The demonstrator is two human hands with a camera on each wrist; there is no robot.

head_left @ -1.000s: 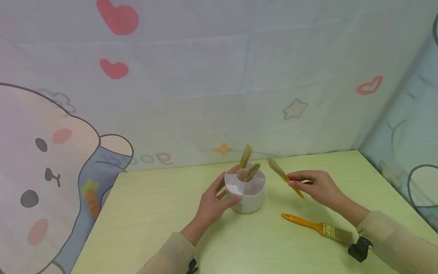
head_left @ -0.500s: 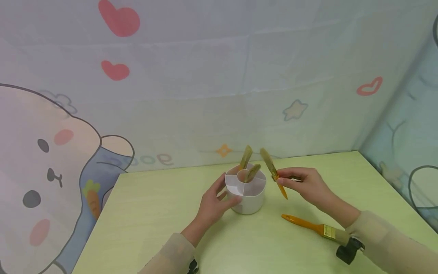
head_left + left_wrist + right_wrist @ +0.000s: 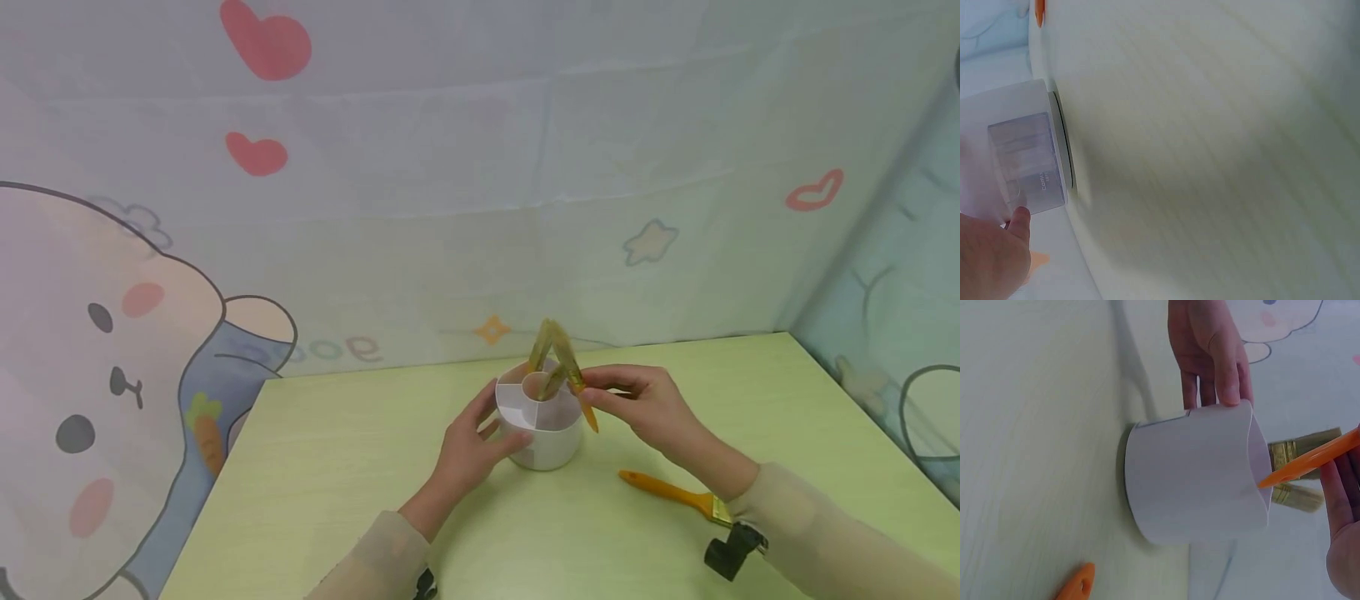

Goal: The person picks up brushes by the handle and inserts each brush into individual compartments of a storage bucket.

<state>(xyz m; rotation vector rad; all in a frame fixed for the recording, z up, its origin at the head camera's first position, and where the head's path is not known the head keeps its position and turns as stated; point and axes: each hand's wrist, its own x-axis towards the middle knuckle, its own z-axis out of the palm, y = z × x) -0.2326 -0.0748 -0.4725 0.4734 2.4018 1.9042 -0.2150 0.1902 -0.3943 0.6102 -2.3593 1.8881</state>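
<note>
The right hand (image 3: 637, 404) pinches one brush (image 3: 590, 412) between thumb and fingers, with the bristles sticking up above the grip and the tip of the orange handle poking down by the rim of the white pot (image 3: 551, 450), which stands near the back edge of the table (image 3: 322, 458). The left hand (image 3: 468, 454) holds the pot's left side, thumb in front, while the right arm reaches in from the table's right edge, over the bristles of a lying brush (image 3: 663, 489). Half a second ago the pinched brush was apart from the pot, but now it is right up beside it.
</note>
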